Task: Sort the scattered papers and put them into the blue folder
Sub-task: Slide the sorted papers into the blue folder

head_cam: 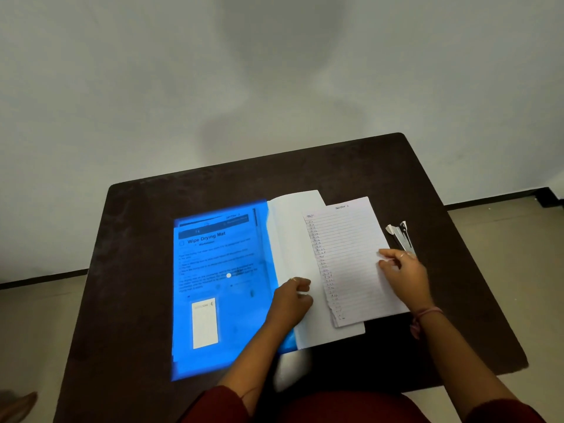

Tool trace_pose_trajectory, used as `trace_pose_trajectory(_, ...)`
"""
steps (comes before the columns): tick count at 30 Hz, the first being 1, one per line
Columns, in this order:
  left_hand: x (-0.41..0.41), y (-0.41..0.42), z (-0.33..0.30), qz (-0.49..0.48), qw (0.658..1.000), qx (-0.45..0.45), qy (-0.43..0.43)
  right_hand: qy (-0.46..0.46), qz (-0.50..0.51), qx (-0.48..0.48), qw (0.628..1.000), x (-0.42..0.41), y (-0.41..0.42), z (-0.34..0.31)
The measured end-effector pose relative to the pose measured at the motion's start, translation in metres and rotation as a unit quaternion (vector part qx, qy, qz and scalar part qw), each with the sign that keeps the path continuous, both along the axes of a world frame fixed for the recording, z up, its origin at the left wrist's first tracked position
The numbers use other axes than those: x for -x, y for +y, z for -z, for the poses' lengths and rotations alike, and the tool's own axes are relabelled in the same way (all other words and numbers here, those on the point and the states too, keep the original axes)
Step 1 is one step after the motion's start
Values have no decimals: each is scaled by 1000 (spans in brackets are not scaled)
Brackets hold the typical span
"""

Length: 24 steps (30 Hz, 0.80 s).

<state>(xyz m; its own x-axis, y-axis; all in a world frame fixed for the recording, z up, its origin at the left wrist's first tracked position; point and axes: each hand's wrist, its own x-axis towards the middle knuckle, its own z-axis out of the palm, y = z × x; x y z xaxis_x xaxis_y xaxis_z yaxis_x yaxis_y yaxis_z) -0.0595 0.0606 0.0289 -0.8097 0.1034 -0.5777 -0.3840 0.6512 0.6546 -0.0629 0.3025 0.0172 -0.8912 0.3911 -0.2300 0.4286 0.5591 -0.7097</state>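
Lined sheets being squared up on the open blue folder (219, 300), centre of the dark tabletop (143, 239).

Blue translucent cover flap at 9 o'clock, printed page showing through it; white plain sheets (293, 239) on the folder's other half, a small stack of lined papers (351, 254) on top, toward 3 o'clock. Left hand (291, 300) curled, fingertips pressing the white sheets near the spine, nothing pinched. Right hand (399, 270) with its grip nearly closed, thumb and fingers nipping the right edge of the lined papers. Likely light, limp and slippery, prone to fanning and creasing: best taken at an edge with the stack pinned flat, then slid rather than lifted. White and black clip pieces (401, 236) at 2 o'clock, just beside the lined papers.
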Motion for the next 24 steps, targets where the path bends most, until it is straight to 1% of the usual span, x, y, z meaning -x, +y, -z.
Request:
trace_pose_trajectory(2,4,9,2,-49,998,-32,-27,-11,18,-28,999,1,14,3)
trace_pose_trajectory(4,7,18,3,-85,995,-41,-43,-39,26,-25,999,2,20,5)
trace_pose_trajectory(7,9,32,5,-111,992,-39,-36,-55,11,-14,998,1,20,9)
trace_pose_trajectory(10,11,42,8,-115,992,-37,-23,-42,17,-2,999,2,16,11)
trace_pose_trajectory(17,13,50,15,-132,991,-35,-12,-25,70,40,996,6,20,14)
trace_pose_trajectory(24,12,55,18,-109,993,-23,33,-7,74,64,995,7,18,10)
